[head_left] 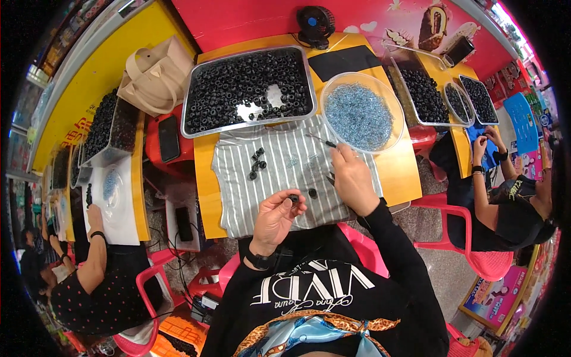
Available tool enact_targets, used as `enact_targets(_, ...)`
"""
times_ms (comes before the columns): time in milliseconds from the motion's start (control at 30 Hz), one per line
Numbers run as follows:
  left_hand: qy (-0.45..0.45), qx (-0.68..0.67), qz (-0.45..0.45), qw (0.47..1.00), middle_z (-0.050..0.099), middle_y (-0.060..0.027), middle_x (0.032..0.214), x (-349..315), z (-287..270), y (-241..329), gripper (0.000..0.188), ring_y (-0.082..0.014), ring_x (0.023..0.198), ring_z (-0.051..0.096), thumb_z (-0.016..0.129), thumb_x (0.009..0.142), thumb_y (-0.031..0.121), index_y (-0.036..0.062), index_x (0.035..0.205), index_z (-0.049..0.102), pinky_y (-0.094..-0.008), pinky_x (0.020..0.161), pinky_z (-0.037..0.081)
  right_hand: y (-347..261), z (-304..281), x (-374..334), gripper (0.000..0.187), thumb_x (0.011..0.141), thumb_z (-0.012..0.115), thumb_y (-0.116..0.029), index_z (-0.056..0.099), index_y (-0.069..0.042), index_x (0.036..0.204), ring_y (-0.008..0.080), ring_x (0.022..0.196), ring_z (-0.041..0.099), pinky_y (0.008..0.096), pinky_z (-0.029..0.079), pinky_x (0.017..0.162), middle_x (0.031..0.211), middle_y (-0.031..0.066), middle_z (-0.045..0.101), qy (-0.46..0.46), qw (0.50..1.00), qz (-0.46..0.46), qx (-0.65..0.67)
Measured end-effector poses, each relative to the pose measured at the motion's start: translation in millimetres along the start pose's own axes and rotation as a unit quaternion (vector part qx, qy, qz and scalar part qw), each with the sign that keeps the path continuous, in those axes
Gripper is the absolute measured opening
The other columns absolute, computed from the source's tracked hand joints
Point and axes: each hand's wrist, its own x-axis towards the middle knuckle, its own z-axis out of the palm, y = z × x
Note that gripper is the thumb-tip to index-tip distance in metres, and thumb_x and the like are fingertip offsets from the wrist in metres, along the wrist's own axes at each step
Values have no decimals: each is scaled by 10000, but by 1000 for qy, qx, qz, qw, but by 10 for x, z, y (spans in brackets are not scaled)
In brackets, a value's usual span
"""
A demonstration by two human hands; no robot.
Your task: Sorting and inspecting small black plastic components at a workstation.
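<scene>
Okay, nearest first: my left hand (272,219) is closed, fingertips pinching one black ring-shaped part (294,199). My right hand (355,180), up and to the right of that pinch, grips one thin tool (329,143), tip pointing left, away from the ring. Something dark (331,179) shows by the right palm; can't tell what.

Risks: the left pinch is only fingertips on a small curved part, so a slip could drop it and send it rolling. If the tool comes in off-line, its tip could skid into my left fingers. A sleeve drag could bunch the striped cloth (238,202) and scatter what's lying on it. Swinging the right hand outward could knock the round tub (398,119).

Counts, moving out from the grip: one loose black part (312,193) between my hands; about five in a black cluster (257,165) past the left hand, overlapping, so not certain; two little patches of clear bits (291,161) ahead, too fine to count. Farther: one tub of bluish bits beyond the right hand, one tray (253,125) of black parts beyond the left, both uncountable. Farthest: one fan (316,25).
</scene>
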Motion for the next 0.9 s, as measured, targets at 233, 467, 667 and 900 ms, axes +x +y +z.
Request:
enact_targets(233,-12,-36,-9,999,655,-134,1042,12,-77,3,293,-201,904,648,578,949,117,-49,1190,587,-296,802,519,-24,103,159,147,741,556,23,498,15,876,341,671,636,419,517,554,860,188,535,-146,985,44,-79)
enact_targets(467,4,-50,-1,999,656,-136,1030,14,-95,-12,256,-195,891,648,592,937,91,-47,1153,603,-290,796,525,31,187,147,178,739,512,44,516,-14,907,429,685,602,493,475,571,825,202,576,-125,988,89,-29)
enact_targets(667,4,-67,-12,998,661,-137,1025,-20,-84,-9,237,-199,878,652,587,939,84,-35,1143,608,-291,783,531,-70,-190,52,271,767,547,26,586,7,1035,215,632,608,340,473,552,780,115,608,-151,953,111,239)
enact_targets(900,22,-62,1,998,657,-143,1038,-4,-60,-54,237,-206,883,650,580,944,84,-26,1152,606,-288,800,522,-350,-501,-332,349,789,593,47,621,-8,1132,61,667,505,223,403,581,759,9,552,-285,799,151,507)
